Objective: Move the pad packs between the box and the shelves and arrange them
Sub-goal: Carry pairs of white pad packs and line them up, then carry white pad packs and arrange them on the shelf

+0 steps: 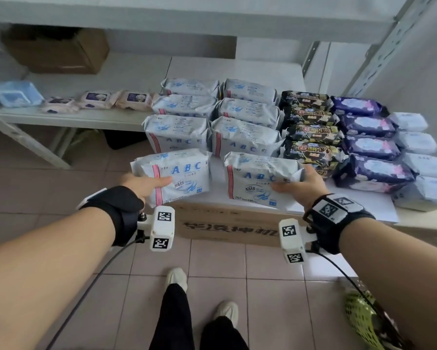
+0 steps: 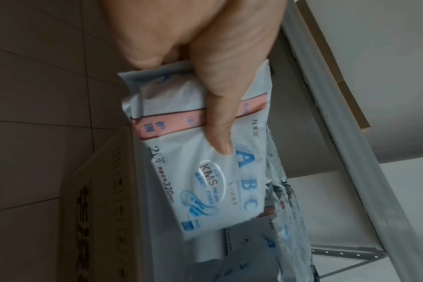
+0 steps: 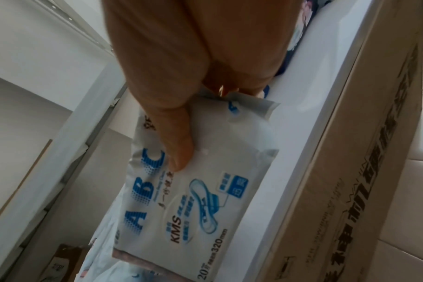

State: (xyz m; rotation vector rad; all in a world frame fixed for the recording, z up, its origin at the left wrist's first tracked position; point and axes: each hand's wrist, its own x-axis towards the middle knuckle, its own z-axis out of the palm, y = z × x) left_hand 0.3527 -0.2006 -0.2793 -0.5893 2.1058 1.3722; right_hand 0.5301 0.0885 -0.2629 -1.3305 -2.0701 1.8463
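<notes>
Two crinkly white plastic ABC packs: left pack (image 1: 173,176) clamped in left hand (image 1: 139,184) grip, right pack (image 1: 259,179) in right hand (image 1: 304,186), at near edge of white counter (image 1: 237,66) over cardboard box (image 1: 227,224); rows of packs (image 1: 213,117) behind.

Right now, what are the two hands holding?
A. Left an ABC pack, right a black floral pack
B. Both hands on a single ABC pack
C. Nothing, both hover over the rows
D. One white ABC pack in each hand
D: the left hand grips one white ABC pack with its thumb across the front, and the right hand grips a second ABC pack, at the front of the ABC rows.
</notes>
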